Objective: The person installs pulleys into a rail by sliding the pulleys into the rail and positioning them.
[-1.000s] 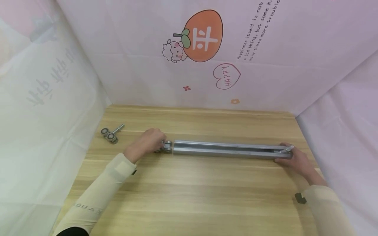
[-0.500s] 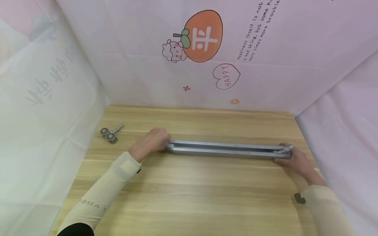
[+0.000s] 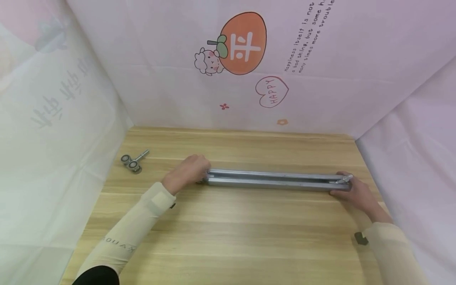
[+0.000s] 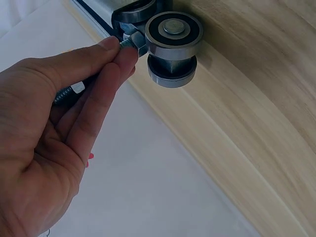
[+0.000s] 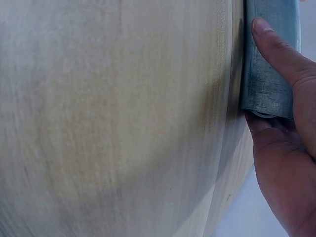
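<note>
A metal rail [image 3: 249,184] with a slot along its top lies across the table. At its left end my left hand [image 3: 190,169] pinches the threaded bolt of a roller trolley [image 4: 174,42] between thumb and fingers. In the left wrist view one pair of the trolley's wheels stands outside the rail, while a front wheel sits at the rail's mouth. My right hand [image 3: 358,194] grips the rail's right end, its thumb along the side in the right wrist view. A bolt [image 3: 344,179] sticks up from the slot there; what it belongs to is hidden inside the rail.
Another roller trolley [image 3: 133,162] with its bolt lies at the table's back left. The wooden table [image 3: 242,237] is bounded by printed cloth [image 3: 171,95] at the back and both sides.
My left hand has moved right with the roller trolley, closing the gap to the rail; the trolley's front wheels have entered the rail's left end. My right hand has stayed nearly still.
</note>
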Available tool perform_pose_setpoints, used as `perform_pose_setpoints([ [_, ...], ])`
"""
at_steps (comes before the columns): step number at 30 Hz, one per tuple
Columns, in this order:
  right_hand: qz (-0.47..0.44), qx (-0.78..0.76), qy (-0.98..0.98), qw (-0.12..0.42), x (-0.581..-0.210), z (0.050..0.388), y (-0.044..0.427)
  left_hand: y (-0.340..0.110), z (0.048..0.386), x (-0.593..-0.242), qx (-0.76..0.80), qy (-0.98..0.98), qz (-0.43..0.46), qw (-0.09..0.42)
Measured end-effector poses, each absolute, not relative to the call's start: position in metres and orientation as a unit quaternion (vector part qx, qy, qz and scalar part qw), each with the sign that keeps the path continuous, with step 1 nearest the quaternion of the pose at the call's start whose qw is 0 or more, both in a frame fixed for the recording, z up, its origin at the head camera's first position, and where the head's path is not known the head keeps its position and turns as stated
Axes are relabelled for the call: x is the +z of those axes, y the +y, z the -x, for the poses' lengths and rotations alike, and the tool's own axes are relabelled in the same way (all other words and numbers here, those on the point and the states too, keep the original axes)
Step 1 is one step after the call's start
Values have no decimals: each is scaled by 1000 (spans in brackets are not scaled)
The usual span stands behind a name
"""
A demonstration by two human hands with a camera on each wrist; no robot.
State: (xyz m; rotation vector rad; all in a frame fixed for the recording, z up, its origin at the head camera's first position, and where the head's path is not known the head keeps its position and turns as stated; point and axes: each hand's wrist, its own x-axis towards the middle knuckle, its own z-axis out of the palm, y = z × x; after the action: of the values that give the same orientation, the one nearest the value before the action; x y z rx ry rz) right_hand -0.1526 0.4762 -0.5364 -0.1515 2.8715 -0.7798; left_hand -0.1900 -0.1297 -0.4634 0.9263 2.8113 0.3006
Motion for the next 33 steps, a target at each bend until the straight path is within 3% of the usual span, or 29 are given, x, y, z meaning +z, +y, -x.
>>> perform_pose_setpoints([
  [21, 54, -264, 961, 62, -539, 154, 477, -116, 196, -460, 87, 941, -316, 85],
  [33, 52, -259, 963, 58, -536, 154, 475, -105, 199, -457, 78, 943, -302, 113],
])
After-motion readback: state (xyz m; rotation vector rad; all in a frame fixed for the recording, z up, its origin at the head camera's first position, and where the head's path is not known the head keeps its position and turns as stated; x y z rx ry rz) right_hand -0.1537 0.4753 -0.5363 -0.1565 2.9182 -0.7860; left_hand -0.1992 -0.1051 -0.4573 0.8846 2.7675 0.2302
